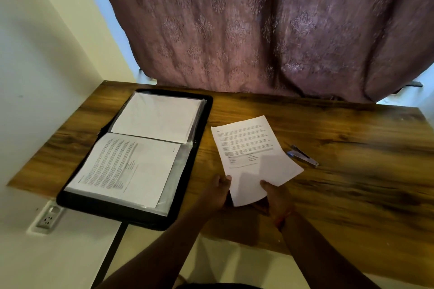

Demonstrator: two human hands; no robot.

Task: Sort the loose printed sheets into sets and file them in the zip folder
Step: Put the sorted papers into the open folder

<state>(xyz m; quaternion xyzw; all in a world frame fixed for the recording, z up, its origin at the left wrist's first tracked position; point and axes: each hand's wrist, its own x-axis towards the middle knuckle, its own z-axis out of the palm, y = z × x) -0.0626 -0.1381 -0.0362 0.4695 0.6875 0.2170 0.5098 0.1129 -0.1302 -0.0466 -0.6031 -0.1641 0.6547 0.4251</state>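
A black zip folder [204, 115] lies open on the left of the wooden table [352, 171]. Its far half shows a blank white sheet [157, 117] in a clear sleeve. Its near half shows a printed sheet [126, 169] in a sleeve. Right of the folder, a set of printed sheets [251, 155] lies tilted, its near edge lifted. My left hand [218, 191] grips its near left corner. My right hand [277, 199] pinches its near right edge, thumb on top.
A stapler [303, 155] with a blue and silver body lies on the table right of the sheets. A purple patterned curtain [270, 30] hangs behind the table. A wall socket [48, 218] sits low on the left wall, and a black table leg [112, 251] runs below the folder.
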